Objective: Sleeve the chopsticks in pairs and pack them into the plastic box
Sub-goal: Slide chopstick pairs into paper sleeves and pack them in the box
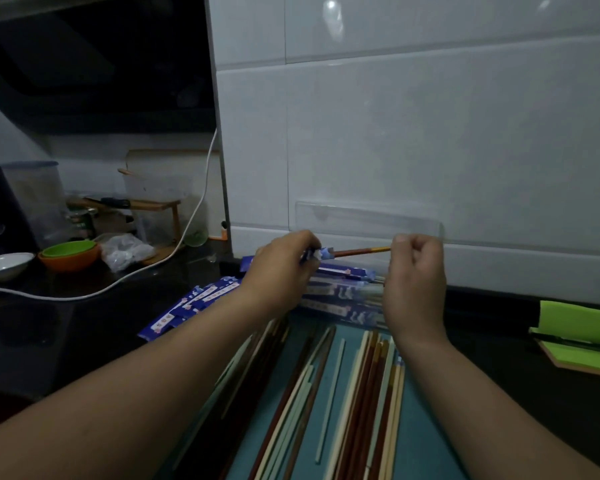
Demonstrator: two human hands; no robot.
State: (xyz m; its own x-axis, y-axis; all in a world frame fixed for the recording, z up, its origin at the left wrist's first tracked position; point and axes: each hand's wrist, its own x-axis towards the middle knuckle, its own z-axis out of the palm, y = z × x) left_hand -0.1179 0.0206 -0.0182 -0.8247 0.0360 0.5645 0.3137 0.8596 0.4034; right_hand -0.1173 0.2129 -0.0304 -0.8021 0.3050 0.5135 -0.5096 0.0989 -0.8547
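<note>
The person's left forearm and right forearm are bare along their whole visible length, from the lower frame edge up to the wrists. The left hand and right hand are bare too, uncovered to the fingers.

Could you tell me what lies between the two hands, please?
In the head view, a brown chopstick bridges them, running from the blue sleeve in the left hand to the right hand.

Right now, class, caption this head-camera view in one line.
Left hand grips a blue sleeve; right hand pinches brown chopsticks entering it, above loose chopsticks on a teal mat.
</note>
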